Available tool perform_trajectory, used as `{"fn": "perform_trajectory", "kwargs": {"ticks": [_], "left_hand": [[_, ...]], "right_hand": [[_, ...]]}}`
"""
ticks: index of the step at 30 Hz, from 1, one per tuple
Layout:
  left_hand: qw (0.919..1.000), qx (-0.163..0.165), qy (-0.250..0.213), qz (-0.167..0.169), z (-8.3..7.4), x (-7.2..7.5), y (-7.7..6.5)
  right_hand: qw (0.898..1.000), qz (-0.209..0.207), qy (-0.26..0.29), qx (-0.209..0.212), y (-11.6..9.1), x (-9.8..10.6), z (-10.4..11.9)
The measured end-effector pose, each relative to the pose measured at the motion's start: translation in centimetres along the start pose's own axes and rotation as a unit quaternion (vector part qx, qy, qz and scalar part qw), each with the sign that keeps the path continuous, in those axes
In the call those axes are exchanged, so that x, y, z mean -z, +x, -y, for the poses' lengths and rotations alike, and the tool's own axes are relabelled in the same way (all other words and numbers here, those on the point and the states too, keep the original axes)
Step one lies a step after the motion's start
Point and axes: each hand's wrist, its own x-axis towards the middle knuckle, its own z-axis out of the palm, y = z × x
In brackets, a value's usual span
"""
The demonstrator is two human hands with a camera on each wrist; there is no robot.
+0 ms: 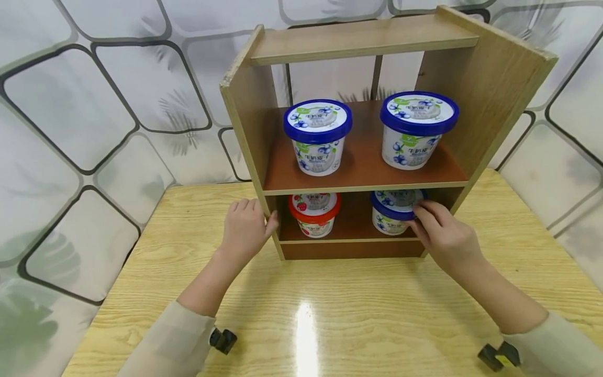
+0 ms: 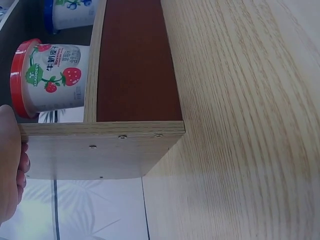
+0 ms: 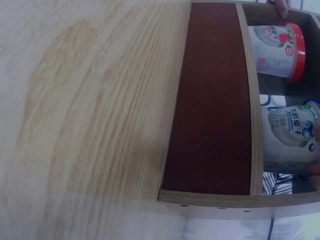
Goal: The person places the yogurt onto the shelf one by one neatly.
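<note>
A small wooden shelf unit stands on the table. My left hand holds the front edge of its left side panel, the thumb at the inner face and the fingers outside. On the lower shelf, at the right, my right hand grips a white tub with a blue lid, fingers at the lid and upper side. Blueberries are printed on this tub, which stands upright. To its left sits a tub with a red lid and strawberry print, near my left thumb.
Two more blue-lidded tubs, one left and one right, stand upright on the upper shelf. The board between the levels hangs low over the lower tubs. A patterned cloth hangs behind the wooden table.
</note>
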Motion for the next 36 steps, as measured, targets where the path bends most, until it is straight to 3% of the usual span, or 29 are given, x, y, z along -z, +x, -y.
{"fn": "perform_trajectory", "kwargs": {"ticks": [10,16,22,27,32,36], "left_hand": [[0.9999,0.002,-0.005,0.011,0.1,0.1,0.0],[0.9992,-0.017,0.019,0.032,0.2,0.0,-0.2],[0.9984,-0.028,0.042,0.025,0.1,0.1,-0.2],[0.9977,-0.049,0.047,0.003,-0.3,1.1,-0.8],[0.9964,-0.063,0.054,-0.015,-1.3,2.4,-1.2],[0.9936,-0.1,0.052,-0.012,-2.6,3.3,-1.4]], "right_hand": [[0.999,-0.028,-0.003,-0.024,-0.3,-0.2,0.0],[0.999,-0.046,-0.009,0.0,0.2,0.8,0.9],[0.997,-0.078,-0.006,0.024,1.0,2.1,2.0],[0.993,-0.109,0.0,0.033,1.8,2.6,2.8],[0.993,-0.106,0.016,0.044,2.5,3.0,3.4],[0.993,-0.098,0.033,0.056,2.8,3.3,3.8]]}}
